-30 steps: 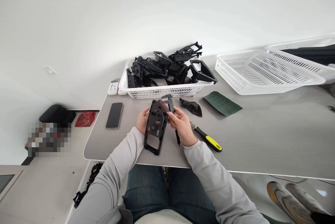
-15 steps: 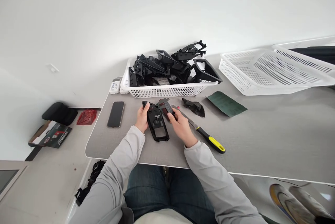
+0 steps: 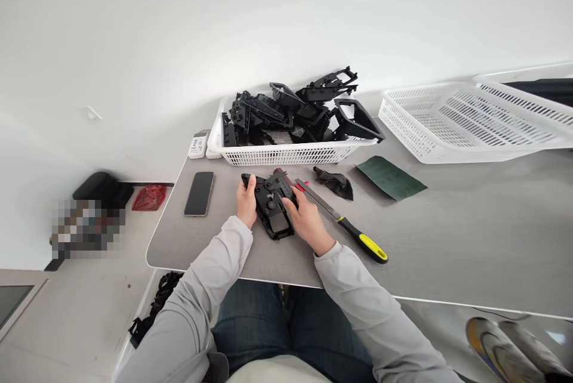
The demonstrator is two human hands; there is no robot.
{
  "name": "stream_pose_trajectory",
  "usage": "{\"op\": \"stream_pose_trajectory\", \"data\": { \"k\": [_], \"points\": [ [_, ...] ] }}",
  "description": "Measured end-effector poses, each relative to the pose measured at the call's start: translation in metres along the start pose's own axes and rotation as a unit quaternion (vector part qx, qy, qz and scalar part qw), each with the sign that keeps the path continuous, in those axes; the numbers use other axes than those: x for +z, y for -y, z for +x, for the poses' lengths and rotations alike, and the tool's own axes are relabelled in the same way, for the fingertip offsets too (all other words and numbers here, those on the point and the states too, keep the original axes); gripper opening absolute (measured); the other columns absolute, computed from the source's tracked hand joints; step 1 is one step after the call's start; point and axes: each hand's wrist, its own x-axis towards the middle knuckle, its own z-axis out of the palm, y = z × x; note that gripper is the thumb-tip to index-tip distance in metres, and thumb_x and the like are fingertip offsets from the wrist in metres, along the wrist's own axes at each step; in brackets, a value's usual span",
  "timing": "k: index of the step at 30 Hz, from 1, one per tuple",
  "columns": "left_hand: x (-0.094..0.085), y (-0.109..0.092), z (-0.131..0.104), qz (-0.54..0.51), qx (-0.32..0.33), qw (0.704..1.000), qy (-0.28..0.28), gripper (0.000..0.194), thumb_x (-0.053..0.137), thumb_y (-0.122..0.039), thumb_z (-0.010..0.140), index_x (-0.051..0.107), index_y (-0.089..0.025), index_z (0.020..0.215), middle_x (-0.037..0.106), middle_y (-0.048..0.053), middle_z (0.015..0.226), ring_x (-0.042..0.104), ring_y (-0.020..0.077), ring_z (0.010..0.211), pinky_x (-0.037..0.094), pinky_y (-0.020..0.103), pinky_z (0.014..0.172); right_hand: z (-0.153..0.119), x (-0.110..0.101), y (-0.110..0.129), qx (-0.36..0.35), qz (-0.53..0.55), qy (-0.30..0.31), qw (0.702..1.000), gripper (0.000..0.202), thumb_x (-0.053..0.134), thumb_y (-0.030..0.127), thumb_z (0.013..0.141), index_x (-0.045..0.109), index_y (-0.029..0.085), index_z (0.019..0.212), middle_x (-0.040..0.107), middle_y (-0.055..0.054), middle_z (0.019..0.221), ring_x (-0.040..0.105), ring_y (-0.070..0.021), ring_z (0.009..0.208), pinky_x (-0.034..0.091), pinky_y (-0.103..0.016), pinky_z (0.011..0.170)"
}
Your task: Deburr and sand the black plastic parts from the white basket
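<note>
My left hand [image 3: 246,204] is closed around the upper left edge of a black plastic frame [image 3: 264,218], which has a window near its lower end. In my right hand [image 3: 308,222] is a black caliper [image 3: 282,186], its upper end lying against the frame's upper right side. Just right of that hand, a flat file [image 3: 364,244] with a black and yellow handle rests on the table. Something with a red end [image 3: 302,185] lies partly hidden beside the file's tip. A crumpled black scrap [image 3: 335,183] is beyond the file.
A white basket [image 3: 286,156] heaped with black plastic parts stands at the back. Other white baskets [image 3: 441,155] are at the right. Dark green sandpaper [image 3: 391,178] lies in front of them. A phone [image 3: 199,193] is at the left, near a small white box [image 3: 197,145].
My right hand has moved slightly left and brought the caliper over the frame, where before it was held beside it. The frame has shifted a little right.
</note>
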Motion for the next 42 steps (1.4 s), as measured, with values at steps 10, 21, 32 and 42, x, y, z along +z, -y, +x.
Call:
{"op": "stream_pose_trajectory", "data": {
  "k": [10, 21, 32, 42],
  "points": [
    [0.0016, 0.0022, -0.0027, -0.014, -0.014, 1.000, -0.004, 0.043, 0.077, -0.052, 0.061, 0.053, -0.018, 0.070, 0.059, -0.004, 0.064, 0.056, 0.0102, 0.058, 0.045, 0.024, 0.063, -0.0034, -0.0029, 0.0016, 0.010, 0.000, 0.006, 1.000, 0.043, 0.046, 0.041, 0.090, 0.054, 0.017, 0.125, 0.072, -0.013, 0.103, 0.069, -0.0285, 0.082, 0.050, -0.038, 0.072],
    [0.0008, 0.0039, -0.0046, -0.018, -0.014, 1.000, 0.005, 0.044, 0.077, -0.054, 0.061, 0.053, -0.019, 0.073, 0.059, -0.003, 0.066, 0.057, 0.0113, 0.061, 0.046, 0.026, 0.066, -0.0019, -0.0027, 0.0039, 0.032, 0.008, 0.020, 0.999, 0.041, 0.047, 0.042, 0.090, 0.060, 0.017, 0.119, 0.073, -0.014, 0.103, 0.069, -0.0307, 0.086, 0.051, -0.040, 0.073],
    [0.0016, 0.0035, -0.0055, -0.013, 0.006, 1.000, -0.007, 0.046, 0.076, -0.056, 0.060, 0.052, -0.019, 0.072, 0.058, -0.004, 0.065, 0.055, 0.0105, 0.059, 0.044, 0.024, 0.061, -0.0016, -0.0003, -0.0011, 0.037, 0.017, 0.029, 0.999, 0.050, 0.048, 0.042, 0.090, 0.051, 0.013, 0.131, 0.070, -0.017, 0.111, 0.069, -0.0312, 0.091, 0.051, -0.043, 0.080],
    [0.0008, 0.0040, -0.0044, -0.008, 0.014, 1.000, -0.015, 0.047, 0.076, -0.057, 0.060, 0.052, -0.019, 0.071, 0.057, -0.004, 0.065, 0.054, 0.0108, 0.060, 0.044, 0.024, 0.061, -0.0002, -0.0040, -0.0012, 0.020, 0.015, 0.052, 0.998, 0.044, 0.047, 0.040, 0.090, 0.056, 0.013, 0.124, 0.073, -0.015, 0.096, 0.069, -0.0299, 0.086, 0.050, -0.042, 0.079]
  ]
}}
